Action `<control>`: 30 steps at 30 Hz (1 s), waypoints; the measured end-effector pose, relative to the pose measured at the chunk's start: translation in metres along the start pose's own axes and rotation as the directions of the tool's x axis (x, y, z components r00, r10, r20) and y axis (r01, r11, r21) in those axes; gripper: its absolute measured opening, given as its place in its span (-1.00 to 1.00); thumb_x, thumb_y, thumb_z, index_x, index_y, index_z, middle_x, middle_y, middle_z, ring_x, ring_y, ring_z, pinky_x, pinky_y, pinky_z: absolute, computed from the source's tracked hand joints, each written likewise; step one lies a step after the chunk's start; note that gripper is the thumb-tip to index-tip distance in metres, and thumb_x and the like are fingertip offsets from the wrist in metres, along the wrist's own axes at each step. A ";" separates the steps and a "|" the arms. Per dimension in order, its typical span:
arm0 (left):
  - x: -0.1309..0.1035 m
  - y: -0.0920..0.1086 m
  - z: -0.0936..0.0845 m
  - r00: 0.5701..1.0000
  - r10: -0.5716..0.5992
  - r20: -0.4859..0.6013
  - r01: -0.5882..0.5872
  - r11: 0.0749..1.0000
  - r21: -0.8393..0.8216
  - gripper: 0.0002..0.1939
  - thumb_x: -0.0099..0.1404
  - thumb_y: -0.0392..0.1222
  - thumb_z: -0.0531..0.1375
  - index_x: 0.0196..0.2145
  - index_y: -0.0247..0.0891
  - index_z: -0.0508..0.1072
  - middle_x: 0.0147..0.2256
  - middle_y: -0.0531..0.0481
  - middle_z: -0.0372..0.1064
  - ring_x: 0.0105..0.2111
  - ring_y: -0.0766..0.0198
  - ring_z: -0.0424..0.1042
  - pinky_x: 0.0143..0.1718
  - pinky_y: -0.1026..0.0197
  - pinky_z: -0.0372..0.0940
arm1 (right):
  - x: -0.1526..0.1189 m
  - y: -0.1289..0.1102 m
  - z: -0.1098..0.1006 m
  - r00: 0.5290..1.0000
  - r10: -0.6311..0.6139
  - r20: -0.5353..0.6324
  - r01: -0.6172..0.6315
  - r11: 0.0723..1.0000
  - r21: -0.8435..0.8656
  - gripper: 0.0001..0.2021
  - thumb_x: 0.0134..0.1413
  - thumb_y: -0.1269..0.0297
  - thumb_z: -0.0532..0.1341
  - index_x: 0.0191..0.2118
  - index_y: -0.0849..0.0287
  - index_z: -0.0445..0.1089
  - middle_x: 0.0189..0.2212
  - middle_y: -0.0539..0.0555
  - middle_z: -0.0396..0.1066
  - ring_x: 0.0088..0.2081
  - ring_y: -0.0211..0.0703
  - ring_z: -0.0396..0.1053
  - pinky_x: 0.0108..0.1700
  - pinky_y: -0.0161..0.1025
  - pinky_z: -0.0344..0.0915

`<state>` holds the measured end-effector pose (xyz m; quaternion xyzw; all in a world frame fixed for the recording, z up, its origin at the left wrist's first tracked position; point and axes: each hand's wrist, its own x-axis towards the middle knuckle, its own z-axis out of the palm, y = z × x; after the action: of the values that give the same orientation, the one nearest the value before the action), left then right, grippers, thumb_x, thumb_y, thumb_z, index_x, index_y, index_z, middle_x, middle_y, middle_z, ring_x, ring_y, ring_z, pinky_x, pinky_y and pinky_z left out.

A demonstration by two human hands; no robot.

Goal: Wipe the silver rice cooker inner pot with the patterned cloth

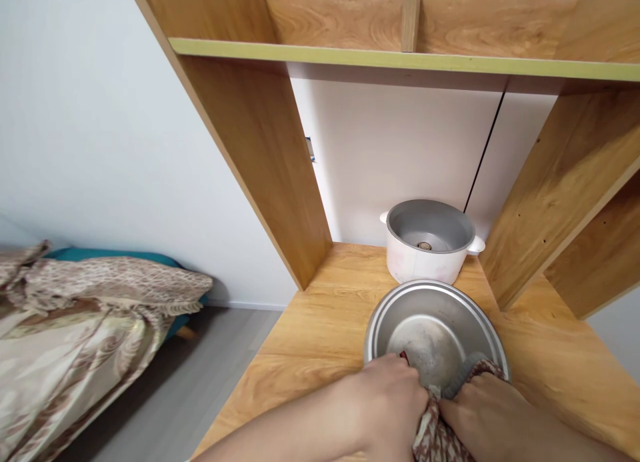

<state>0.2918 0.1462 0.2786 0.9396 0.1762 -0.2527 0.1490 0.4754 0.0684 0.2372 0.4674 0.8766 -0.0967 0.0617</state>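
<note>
Both my hands are closed on a brown-and-white patterned cloth (436, 437), held over the near side of a round metal basin (373, 335). My left hand (395, 395) grips it from the left, knuckles up, and a dark red bit shows by its fingers. On the right, my right hand (480, 409) is wrapped round the bunched cloth, with a grey part of it poking out toward the basin. The cloth's lower end hangs between my wrists. Inside, the basin's bottom looks scuffed; its near side is hidden behind my hands.
Just behind the basin stands a white rice cooker body (425, 265), lidless, with a grey interior. Wooden uprights (260, 162) flank the wooden desktop (295, 335), under a shelf (350, 57). A bed with a patterned cover (95, 322) is at the left, beyond the grey floor (215, 355).
</note>
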 end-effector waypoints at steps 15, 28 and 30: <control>-0.004 0.002 -0.005 1.000 0.005 0.014 -0.006 1.000 0.029 -0.62 0.11 0.11 0.41 -0.32 -0.29 0.69 -0.38 -0.21 0.65 -0.28 -0.14 0.68 -0.23 0.04 0.54 | -0.006 0.003 0.007 0.999 -0.013 -0.050 0.014 0.999 0.029 -0.86 0.17 0.15 0.36 -0.28 0.07 0.45 -0.38 0.10 0.64 -0.41 0.10 0.57 -0.28 -0.11 0.21; -0.003 -0.002 -0.001 1.000 0.015 0.011 -0.015 1.000 0.004 -0.60 0.07 0.09 0.43 -0.28 -0.31 0.70 -0.34 -0.24 0.66 -0.25 -0.14 0.68 -0.18 0.04 0.55 | -0.010 0.009 -0.020 0.998 -0.060 0.033 0.054 0.988 0.145 -0.81 0.24 0.07 0.30 -0.31 0.02 0.57 -0.39 0.14 0.62 -0.26 0.21 0.59 -0.09 -0.02 0.29; -0.002 -0.003 0.000 1.000 0.026 -0.004 -0.026 1.000 0.000 -0.61 0.08 0.08 0.42 -0.28 -0.32 0.70 -0.35 -0.24 0.66 -0.26 -0.15 0.68 -0.19 0.03 0.55 | -0.009 0.009 -0.022 0.997 -0.053 0.056 0.043 0.985 0.169 -0.81 0.23 0.06 0.30 -0.30 0.03 0.57 -0.37 0.15 0.62 -0.22 0.23 0.59 -0.07 -0.02 0.29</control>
<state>0.2885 0.1483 0.2789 0.9423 0.1641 -0.2489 0.1522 0.4875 0.0709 0.2595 0.4466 0.8741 -0.1853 0.0462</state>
